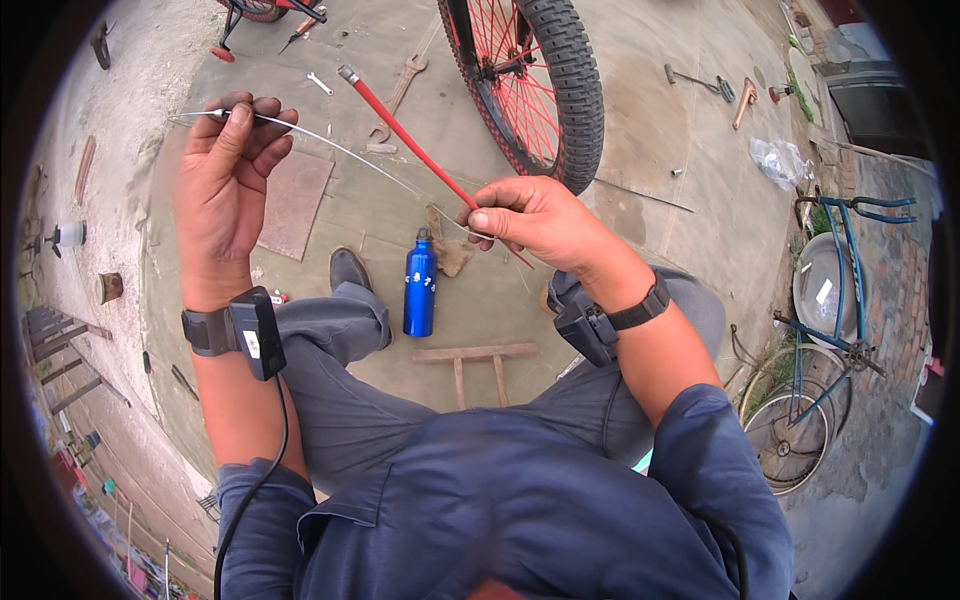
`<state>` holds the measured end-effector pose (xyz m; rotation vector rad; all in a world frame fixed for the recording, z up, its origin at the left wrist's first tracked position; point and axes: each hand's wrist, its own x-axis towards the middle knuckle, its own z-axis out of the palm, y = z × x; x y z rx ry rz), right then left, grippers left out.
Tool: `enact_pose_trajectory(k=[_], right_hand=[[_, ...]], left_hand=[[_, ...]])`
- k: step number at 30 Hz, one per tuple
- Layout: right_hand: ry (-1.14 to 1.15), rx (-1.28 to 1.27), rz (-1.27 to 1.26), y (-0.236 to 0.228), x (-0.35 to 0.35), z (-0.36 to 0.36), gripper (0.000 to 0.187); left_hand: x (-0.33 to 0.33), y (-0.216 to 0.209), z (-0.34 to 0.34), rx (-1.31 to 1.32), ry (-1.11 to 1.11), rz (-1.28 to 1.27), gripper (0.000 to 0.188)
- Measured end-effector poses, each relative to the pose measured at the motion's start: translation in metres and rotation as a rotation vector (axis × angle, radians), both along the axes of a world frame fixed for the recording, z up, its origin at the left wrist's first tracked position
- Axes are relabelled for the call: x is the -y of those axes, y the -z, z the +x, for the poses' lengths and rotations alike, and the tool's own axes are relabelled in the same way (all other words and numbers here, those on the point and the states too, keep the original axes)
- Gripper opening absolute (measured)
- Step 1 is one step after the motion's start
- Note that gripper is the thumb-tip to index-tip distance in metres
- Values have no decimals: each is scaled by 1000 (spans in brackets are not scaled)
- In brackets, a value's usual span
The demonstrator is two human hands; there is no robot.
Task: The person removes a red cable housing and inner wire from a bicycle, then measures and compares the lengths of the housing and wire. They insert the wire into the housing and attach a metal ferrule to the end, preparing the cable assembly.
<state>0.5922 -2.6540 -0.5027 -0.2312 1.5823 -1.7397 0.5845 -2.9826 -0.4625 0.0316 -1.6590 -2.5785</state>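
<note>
nearest to the camera is the person's own body: a dark blue shirt, grey trousers, the knees bent as the person sits low over the concrete floor [640,130]. both forearms come up from the lower edge, and each wrist carries a black strapped device, the left one with a cable running down the arm.

the right hand [530,215] is closed in a pinch, thumb against the first fingers, around the lower part of a red cable housing [420,150]. the housing runs up and to the left from this hand and ends in a metal cap. the wrist is bent inward, so the housing points away from the body.

the left hand [235,150] is raised higher and further out, palm towards the person, fingers curled shut on the end of a thin steel cable [330,142]. the cable makes a long shallow arc from this hand down to the right hand, where it seems to meet the housing; i judge that the two hands are held wide apart to keep the wire straight and tight.

between the knees a blue metal bottle [420,288] stands on the floor, beside a black shoe [350,268], and a small wooden frame [478,365] lies just below it.

further away stands a bicycle wheel [535,85] with red spokes and a thick tyre, with a wrench [400,92] near it. at the right edge a blue bicycle [820,340] stands.
</note>
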Motion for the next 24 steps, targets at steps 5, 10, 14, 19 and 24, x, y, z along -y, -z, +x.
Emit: enact_pose_trajectory(k=[5, 10, 14, 19, 24], right_hand=[[40, 67, -68, -8, -5, -1, 26], [53, 36, -60, -9, -3, -1, 25], [92, 47, -15, -9, -3, -1, 26], [94, 58, -60, -9, -4, 0, 26], [145, 67, -88, -12, -8, 0, 22]], left_hand=[[24, -3, 0, -12, -111, -26, 20], [19, -2, 1, -4, -91, 63, 24], [-4, 5, 1, 51, 31, 161, 30], [-35, 14, 4, 104, 177, 247, 28], [-47, 13, 3, 146, 203, 333, 33]])
